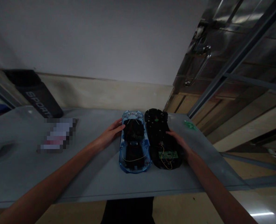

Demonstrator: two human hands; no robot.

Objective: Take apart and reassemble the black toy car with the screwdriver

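Centrally, both hands frame a toy car taken apart into two halves. Left hand (111, 133): open, fingers spread, fingertips touching the left edge of the blue shell (135, 143), which lies upside down with its hollow upward. Right hand (178, 141): open and flat, resting on the right flank of the black chassis (162, 140); nothing is gripped by either hand.

Shell and chassis lie side by side, touching or nearly so, lengthwise away from the person, near the front edge of the grey table (93, 174). A green circuit board (168, 154) sits at the near end of the chassis, with a yellow wire (166, 163) looping from it; a second yellow wire arcs across the near end of the shell. Whether any wire joins the two halves cannot be told.

Outward: a small green part (190, 125) lies on the table to the right of the chassis, a dark bottle (38, 98) stands at far left, and a blurred-out patch lies just before it. A metal door with a handle (200, 62) stands at right.

Risks, as judged: if the halves are wired together, drawing them apart could strain or tear a joint; a push from open palms could slide either half over the near table edge; the loose green part could be swept off by the right forearm. Dim light makes fine parts easy to miss.
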